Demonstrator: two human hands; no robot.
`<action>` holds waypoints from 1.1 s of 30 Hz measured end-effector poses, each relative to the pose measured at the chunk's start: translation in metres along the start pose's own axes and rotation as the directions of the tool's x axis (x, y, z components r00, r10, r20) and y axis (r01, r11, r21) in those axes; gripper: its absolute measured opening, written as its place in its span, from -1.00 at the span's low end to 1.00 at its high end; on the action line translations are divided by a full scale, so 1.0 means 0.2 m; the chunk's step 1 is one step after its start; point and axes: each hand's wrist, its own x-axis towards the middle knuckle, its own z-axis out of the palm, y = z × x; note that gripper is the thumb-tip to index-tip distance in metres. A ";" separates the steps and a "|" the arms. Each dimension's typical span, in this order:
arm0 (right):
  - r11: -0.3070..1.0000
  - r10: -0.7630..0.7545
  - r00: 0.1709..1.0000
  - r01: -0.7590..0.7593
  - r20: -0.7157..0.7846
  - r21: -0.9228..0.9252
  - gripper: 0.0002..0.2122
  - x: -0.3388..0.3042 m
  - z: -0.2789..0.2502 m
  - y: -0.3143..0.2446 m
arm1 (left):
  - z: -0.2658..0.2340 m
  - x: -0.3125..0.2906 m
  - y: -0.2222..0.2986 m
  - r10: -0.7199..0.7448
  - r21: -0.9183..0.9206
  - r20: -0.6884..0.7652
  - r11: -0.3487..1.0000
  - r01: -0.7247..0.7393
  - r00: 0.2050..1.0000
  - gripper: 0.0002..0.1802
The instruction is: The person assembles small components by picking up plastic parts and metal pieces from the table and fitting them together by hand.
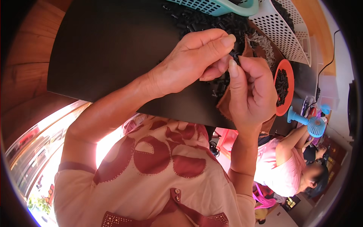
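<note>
My left hand point(202, 55) and my right hand point(251, 87) are close together above the dark table, fingertips nearly meeting. On the left, thumb and fingers are pinched together, and whatever sits between them is hidden. The right thumb and bent forefinger also close in a pinch; a dark bit shows near their tips, but I cannot tell it from the black pieces behind. Just beyond the hands spreads a pile of small black tube-like pieces point(189, 20). Thin silvery metal parts point(262, 43) lie heaped on a brown cloth point(225, 104) beside my right hand.
A teal basket point(211, 6) and a white perforated basket point(280, 34) stand at the back. To the right is an orange bowl point(290, 81) of black pieces, near a small blue fan point(315, 126). Another person in pink point(281, 159) sits at the right. The dark tabletop point(102, 49) extends left.
</note>
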 end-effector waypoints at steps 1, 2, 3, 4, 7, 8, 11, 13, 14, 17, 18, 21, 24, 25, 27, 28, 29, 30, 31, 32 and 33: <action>1.000 0.016 1.000 -0.016 0.003 -0.025 -0.89 0.00 -0.01 -0.01 | 0.00 0.00 0.00 0.001 0.000 0.004 1.000 -0.001 1.000 -0.65; 0.999 0.016 1.000 -0.016 0.001 -0.029 -0.89 0.00 -0.01 -0.01 | 0.00 0.01 -0.01 0.005 0.002 0.016 1.000 -0.005 1.000 -0.65; 0.999 0.029 0.999 -0.030 -0.033 -0.029 -0.89 0.01 -0.02 -0.01 | 0.01 0.01 -0.01 0.007 0.003 0.027 1.000 -0.008 1.000 -0.65; 0.999 0.041 0.997 -0.042 -0.064 -0.019 -0.89 0.01 -0.02 -0.01 | 0.01 0.01 -0.01 0.008 0.005 0.024 1.000 -0.008 1.000 -0.65; 0.994 0.103 0.994 -0.104 -0.026 -0.035 -0.87 0.00 -0.05 -0.02 | 0.02 0.00 0.00 -0.007 0.024 -0.002 1.000 0.007 1.000 -0.65; 0.994 0.104 0.994 -0.105 -0.026 -0.036 -0.87 0.01 -0.06 -0.02 | 0.02 0.00 0.00 -0.002 0.078 0.007 0.997 0.002 1.000 -0.65; 0.991 0.025 1.000 -0.023 0.016 -0.130 -0.85 0.02 -0.08 -0.02 | 0.02 0.00 0.00 0.012 0.157 0.020 0.987 -0.015 1.000 -0.64; 0.984 0.100 0.993 -0.091 0.056 -0.155 -0.84 0.02 -0.10 -0.05 | 0.03 0.00 0.00 0.021 0.179 0.026 0.983 -0.026 0.999 -0.64; 0.983 0.103 0.993 -0.093 0.054 -0.159 -0.84 0.03 -0.11 -0.06 | 0.03 0.00 0.00 0.026 0.194 0.033 0.980 -0.032 0.999 -0.63; 0.978 0.138 0.987 -0.123 0.084 -0.167 -0.85 0.03 -0.13 -0.08 | 0.02 -0.01 -0.01 0.020 0.221 0.046 0.975 -0.029 0.999 -0.64; 0.980 0.121 0.988 -0.102 0.097 -0.173 -0.86 0.03 -0.13 -0.08 | 0.02 -0.01 -0.01 0.008 0.233 0.052 0.972 -0.020 0.999 -0.64; 0.977 0.120 0.985 -0.095 0.122 -0.193 -0.86 0.04 -0.15 -0.09 | 0.03 -0.01 -0.01 -0.004 0.286 0.076 0.958 -0.018 0.997 -0.64; 0.978 0.138 0.982 -0.115 0.127 -0.176 -0.87 0.04 -0.12 -0.09 | 0.03 -0.02 0.00 0.006 0.238 0.037 0.971 -0.015 0.999 -0.65; 0.977 0.150 0.983 -0.131 0.106 -0.167 -0.87 0.04 -0.11 -0.09 | 0.03 -0.02 0.00 0.006 0.234 0.042 0.972 -0.015 0.999 -0.65; 0.982 0.091 0.993 -0.077 0.076 -0.174 -0.87 0.03 -0.09 -0.08 | 0.03 0.00 0.00 0.008 0.180 0.036 0.984 -0.015 0.999 -0.65; 0.986 0.027 0.998 -0.019 0.048 -0.169 -0.88 0.02 -0.08 -0.06 | 0.02 -0.01 0.00 0.009 0.181 0.032 0.983 -0.015 0.999 -0.65; 0.986 0.026 0.998 -0.017 0.049 -0.165 -0.88 0.01 -0.07 -0.05 | 0.02 -0.01 0.00 0.017 0.177 0.028 0.984 -0.021 0.999 -0.65; 0.990 0.031 0.999 -0.027 0.028 -0.139 -0.89 0.00 -0.07 -0.04 | 0.02 -0.01 0.00 0.024 0.173 0.024 0.984 -0.028 0.999 -0.65; 0.993 0.038 0.999 -0.037 0.006 -0.116 -0.90 -0.01 -0.07 -0.04 | 0.02 0.00 -0.01 0.024 0.173 0.024 0.985 -0.028 0.999 -0.65; 0.992 0.038 0.999 -0.037 0.006 -0.118 -0.90 -0.01 -0.07 -0.04 | 0.03 0.00 -0.01 0.033 0.152 0.040 0.988 -0.039 0.999 -0.65; 0.995 0.071 0.997 -0.072 -0.009 -0.070 -0.90 -0.02 -0.08 -0.03 | 0.03 0.00 -0.01 0.042 0.131 0.056 0.990 -0.049 0.998 -0.64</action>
